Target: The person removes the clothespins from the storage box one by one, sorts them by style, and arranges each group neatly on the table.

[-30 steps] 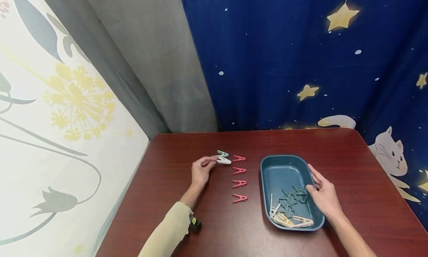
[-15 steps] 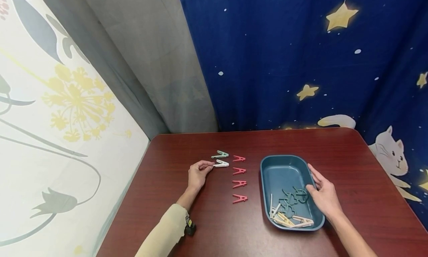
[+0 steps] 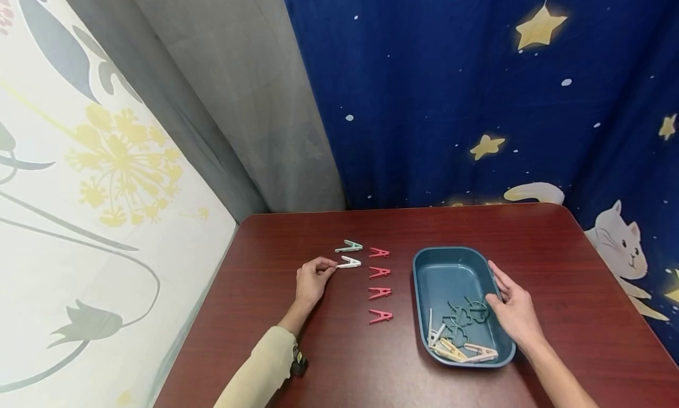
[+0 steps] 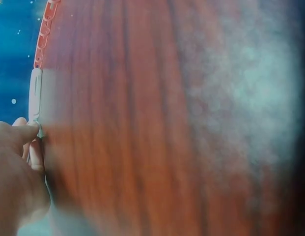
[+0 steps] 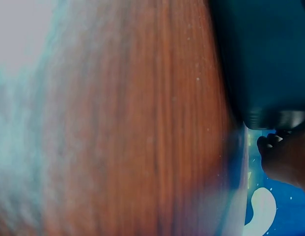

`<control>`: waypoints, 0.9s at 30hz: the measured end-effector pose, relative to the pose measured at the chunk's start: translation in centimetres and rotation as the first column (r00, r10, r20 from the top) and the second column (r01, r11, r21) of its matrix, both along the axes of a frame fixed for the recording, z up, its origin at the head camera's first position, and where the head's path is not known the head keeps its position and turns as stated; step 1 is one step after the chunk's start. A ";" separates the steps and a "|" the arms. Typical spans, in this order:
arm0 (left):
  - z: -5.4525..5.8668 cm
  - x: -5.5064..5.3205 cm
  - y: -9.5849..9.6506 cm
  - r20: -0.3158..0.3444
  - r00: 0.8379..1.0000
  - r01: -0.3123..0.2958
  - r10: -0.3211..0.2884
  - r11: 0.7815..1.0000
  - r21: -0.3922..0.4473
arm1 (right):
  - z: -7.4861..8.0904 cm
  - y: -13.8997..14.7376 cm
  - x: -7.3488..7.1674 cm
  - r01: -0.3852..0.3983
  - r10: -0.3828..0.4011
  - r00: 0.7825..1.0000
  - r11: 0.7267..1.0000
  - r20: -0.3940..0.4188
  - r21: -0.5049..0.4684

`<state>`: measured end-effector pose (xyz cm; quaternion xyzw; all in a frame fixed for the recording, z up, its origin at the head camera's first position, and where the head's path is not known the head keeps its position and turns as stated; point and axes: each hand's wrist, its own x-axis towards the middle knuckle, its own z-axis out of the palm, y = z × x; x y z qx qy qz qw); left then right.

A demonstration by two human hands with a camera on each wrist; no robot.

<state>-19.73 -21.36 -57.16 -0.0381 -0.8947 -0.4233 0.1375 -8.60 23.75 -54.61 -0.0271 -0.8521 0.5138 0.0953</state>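
My left hand (image 3: 312,283) pinches one leg of a white clothespin (image 3: 350,262) that lies on the table, its closed tip toward the right. Just behind it is a pale green clothespin (image 3: 350,246). To the right, several red clothespins (image 3: 379,292) form a column running toward me. In the left wrist view, the fingertips meet the end of the white clothespin (image 4: 35,93). My right hand (image 3: 513,311) grips the right rim of a blue tray (image 3: 451,252), thumb over the edge and fingers outside.
Inside the tray, several green wire-like shapes (image 3: 460,316) lie near the middle, with yellow, white and pale clothespins (image 3: 451,350) at its near end. The dark red wooden table (image 3: 414,390) meets a patterned wall on the left and curtains (image 3: 424,101) behind.
My left hand has drawn slightly left and toward me with the white clothespin, which has come apart from the green one and turned flatter. The right hand and tray have stayed put.
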 end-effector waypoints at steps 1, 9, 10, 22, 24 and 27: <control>0.0 0.1 0.0 0.002 1.000 0.002 -0.002 1.000 0.006 | 0.0 0.0 0.0 -0.001 0.001 1.000 1.000 0.001 0.002; 0.4 0.3 0.1 0.019 1.000 0.009 -0.010 1.000 0.018 | -0.1 0.0 0.1 0.005 -0.005 1.000 1.000 -0.004 0.006; 0.4 0.2 0.1 0.020 1.000 0.011 -0.012 1.000 0.018 | -0.1 0.0 0.1 0.007 -0.007 1.000 1.000 -0.004 0.007; 1.2 -0.3 -1.7 0.053 0.999 -0.007 0.005 0.999 0.034 | 0.0 -0.2 -0.1 -0.002 0.002 1.000 1.000 -0.005 0.010; 1.7 -0.7 -2.1 0.051 0.997 -0.052 0.051 0.998 0.031 | 0.1 -0.1 0.0 0.002 -0.002 1.000 1.000 -0.001 0.013; 2.7 -1.4 -2.4 0.043 0.991 -0.128 0.126 0.991 0.049 | 0.1 0.0 0.0 0.007 -0.007 1.000 1.000 0.005 0.013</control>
